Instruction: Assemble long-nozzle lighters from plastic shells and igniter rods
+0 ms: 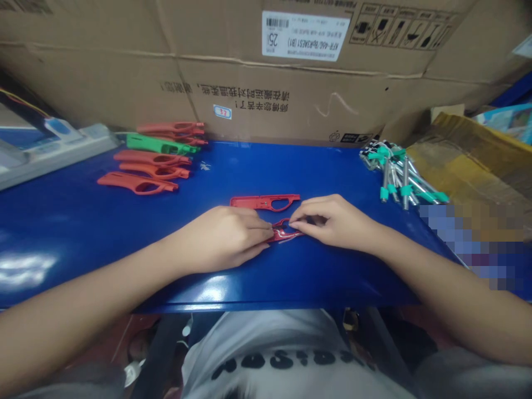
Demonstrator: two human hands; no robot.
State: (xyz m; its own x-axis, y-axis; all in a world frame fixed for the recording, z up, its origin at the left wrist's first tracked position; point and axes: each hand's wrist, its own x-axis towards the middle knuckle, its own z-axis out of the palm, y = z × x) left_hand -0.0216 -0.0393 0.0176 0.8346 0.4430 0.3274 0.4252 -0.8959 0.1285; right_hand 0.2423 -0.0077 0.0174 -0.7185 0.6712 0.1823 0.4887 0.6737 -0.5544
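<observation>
Gripping the small red plastic handle piece (287, 234) on the middle of the blue workbench (75, 238), I am pinching it between my left hand (222, 238) and my right hand (334, 221), just near a second red piece (264, 202), and this small work seems needing steady fingers.
</observation>
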